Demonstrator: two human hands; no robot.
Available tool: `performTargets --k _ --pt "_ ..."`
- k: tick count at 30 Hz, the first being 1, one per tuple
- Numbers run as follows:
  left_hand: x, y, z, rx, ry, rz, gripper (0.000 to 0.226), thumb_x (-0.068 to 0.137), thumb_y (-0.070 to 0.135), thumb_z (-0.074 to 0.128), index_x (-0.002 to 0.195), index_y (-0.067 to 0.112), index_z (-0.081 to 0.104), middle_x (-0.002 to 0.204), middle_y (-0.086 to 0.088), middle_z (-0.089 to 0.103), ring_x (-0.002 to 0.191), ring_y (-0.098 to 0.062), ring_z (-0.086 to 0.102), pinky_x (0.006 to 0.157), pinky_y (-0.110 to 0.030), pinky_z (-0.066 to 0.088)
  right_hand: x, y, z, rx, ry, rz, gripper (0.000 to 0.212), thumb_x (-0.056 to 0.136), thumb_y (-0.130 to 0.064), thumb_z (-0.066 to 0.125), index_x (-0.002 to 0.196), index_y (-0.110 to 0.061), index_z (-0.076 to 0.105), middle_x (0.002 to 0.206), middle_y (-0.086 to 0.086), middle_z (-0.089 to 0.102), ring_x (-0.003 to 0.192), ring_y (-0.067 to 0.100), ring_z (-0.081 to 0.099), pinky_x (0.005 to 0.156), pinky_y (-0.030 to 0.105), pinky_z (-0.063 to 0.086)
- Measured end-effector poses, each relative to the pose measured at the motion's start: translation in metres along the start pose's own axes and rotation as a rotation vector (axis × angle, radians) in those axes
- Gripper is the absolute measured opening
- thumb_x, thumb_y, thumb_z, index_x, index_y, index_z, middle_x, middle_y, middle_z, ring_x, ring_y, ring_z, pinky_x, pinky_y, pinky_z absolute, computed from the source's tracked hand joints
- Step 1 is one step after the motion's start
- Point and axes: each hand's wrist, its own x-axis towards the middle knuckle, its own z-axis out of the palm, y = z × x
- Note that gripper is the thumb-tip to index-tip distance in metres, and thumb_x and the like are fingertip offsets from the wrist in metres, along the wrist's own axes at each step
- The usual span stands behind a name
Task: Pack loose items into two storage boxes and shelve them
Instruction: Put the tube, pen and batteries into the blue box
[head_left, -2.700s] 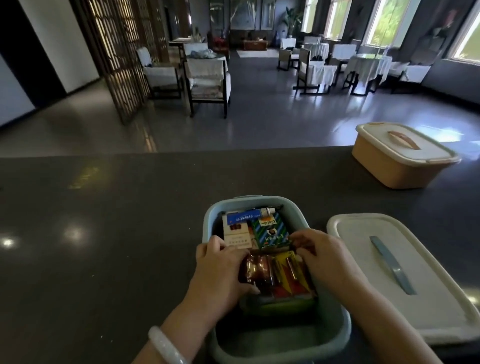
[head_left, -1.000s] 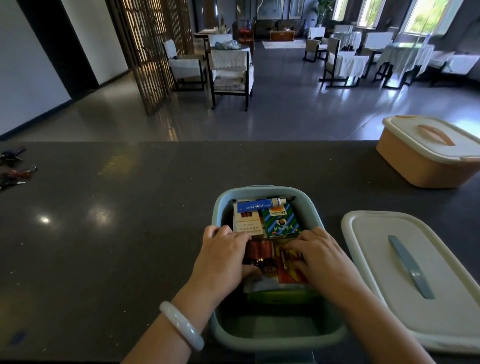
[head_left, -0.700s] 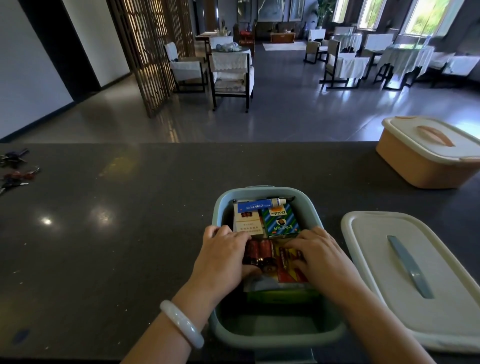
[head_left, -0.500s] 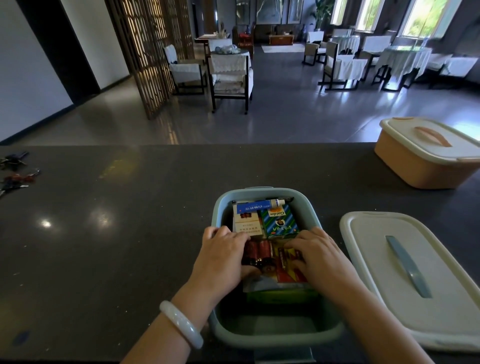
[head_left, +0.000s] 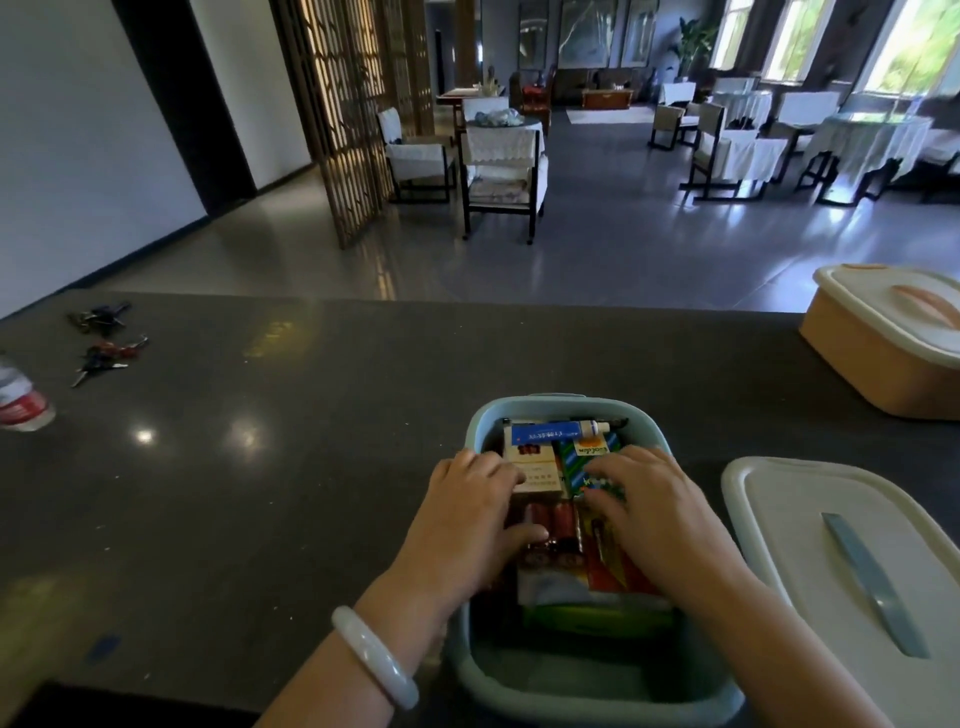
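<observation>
A pale blue storage box stands open on the dark counter, right in front of me. Inside lie a blue tube, a white and red pack, a green carton and a red battery pack on flat packets. My left hand rests its fingers on the white and red pack, thumb across the batteries. My right hand lies flat on the green carton and the packets. The box's white lid with a blue handle lies to the right.
An orange box with its lid on stands at the far right of the counter. Two bunches of keys and a small bottle lie at the far left. Beyond the counter edge are floor, chairs and tables.
Both hands have slid forward inside the blue box, from the battery pack onto the white and red pack and the green carton. My view has turned a little left.
</observation>
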Motion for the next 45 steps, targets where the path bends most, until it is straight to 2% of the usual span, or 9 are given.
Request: performTargets --k 5,11,16,26,29,31,36,42,45 --pt "-0.012 -0.030 -0.026 0.106 0.037 -0.100 0.050 0.083 0.059 0.051 0.122 0.028 0.055 0.119 0.012 0.051 0.112 -0.007 0.039 0.091 -0.024 0.028 0.040 -0.042 0.006 -0.048 0.021 -0.135 0.027 0.092 -0.029 0.059 0.118 -0.029 0.063 0.116 -0.012 0.060 0.112 0.008 0.046 0.096 0.023 0.034" --pt "-0.048 -0.096 -0.063 0.328 -0.012 -0.258 0.044 0.089 0.048 0.057 0.126 0.024 0.052 0.126 0.004 0.051 0.118 -0.017 0.042 0.098 -0.032 0.033 0.094 -0.114 0.041 -0.185 -0.202 -0.381 0.034 0.093 -0.035 0.055 0.126 -0.030 0.052 0.127 -0.007 0.051 0.118 0.011 0.045 0.101 0.032 0.039" --pt "-0.082 -0.164 -0.091 0.409 -0.075 -0.424 0.043 0.090 0.038 0.060 0.129 0.022 0.050 0.128 0.002 0.049 0.119 -0.019 0.041 0.101 -0.034 0.030 0.136 -0.180 0.088 -0.192 -0.311 -0.546 0.034 0.092 -0.029 0.057 0.126 -0.025 0.053 0.125 -0.003 0.052 0.115 0.014 0.048 0.098 0.031 0.042" --pt "-0.141 -0.334 -0.143 0.437 -0.137 -0.690 0.037 0.092 0.037 0.054 0.125 0.020 0.050 0.128 -0.001 0.048 0.120 -0.022 0.042 0.100 -0.035 0.031 0.219 -0.329 0.191 -0.217 -0.484 -0.654 0.033 0.091 -0.019 0.057 0.124 -0.016 0.054 0.123 0.003 0.052 0.118 0.020 0.046 0.096 0.031 0.041" --pt "-0.159 -0.390 -0.147 0.428 -0.162 -0.793 0.040 0.093 0.040 0.051 0.126 0.019 0.048 0.131 -0.003 0.046 0.122 -0.023 0.043 0.101 -0.037 0.032 0.243 -0.372 0.220 -0.207 -0.535 -0.639 0.035 0.091 -0.024 0.058 0.124 -0.015 0.054 0.124 0.004 0.052 0.119 0.022 0.045 0.097 0.033 0.041" --pt "-0.172 -0.424 -0.142 0.390 -0.192 -0.892 0.053 0.093 0.046 0.050 0.136 0.017 0.040 0.140 -0.007 0.040 0.129 -0.027 0.039 0.105 -0.040 0.031 0.257 -0.399 0.241 -0.178 -0.584 -0.607 0.039 0.090 -0.032 0.060 0.125 -0.015 0.053 0.124 0.004 0.051 0.121 0.023 0.045 0.098 0.035 0.041" --pt "-0.190 -0.492 -0.125 0.211 -0.251 -1.084 0.081 0.093 0.058 0.042 0.153 0.016 0.009 0.160 -0.012 0.005 0.147 -0.036 0.004 0.117 -0.052 0.014 0.293 -0.456 0.299 -0.057 -0.686 -0.518 0.059 0.087 -0.043 0.063 0.137 -0.019 0.044 0.134 0.003 0.046 0.127 0.021 0.042 0.104 0.034 0.037" --pt "-0.208 -0.524 -0.088 0.145 -0.144 -1.112 0.080 0.091 0.070 0.016 0.153 0.026 -0.008 0.160 -0.005 -0.019 0.145 -0.029 -0.023 0.117 -0.051 -0.010 0.344 -0.521 0.372 0.148 -0.712 -0.296 0.081 0.080 -0.042 0.073 0.145 -0.015 0.034 0.145 0.008 0.040 0.134 0.025 0.037 0.108 0.038 0.037" --pt "-0.209 -0.528 -0.082 0.128 -0.165 -1.111 0.082 0.088 0.073 0.012 0.152 0.027 -0.013 0.157 -0.003 -0.027 0.142 -0.028 -0.030 0.114 -0.051 -0.016 0.366 -0.550 0.404 0.189 -0.713 -0.219 0.095 0.074 -0.043 0.078 0.148 -0.012 0.027 0.149 0.011 0.033 0.138 0.029 0.032 0.111 0.041 0.033"
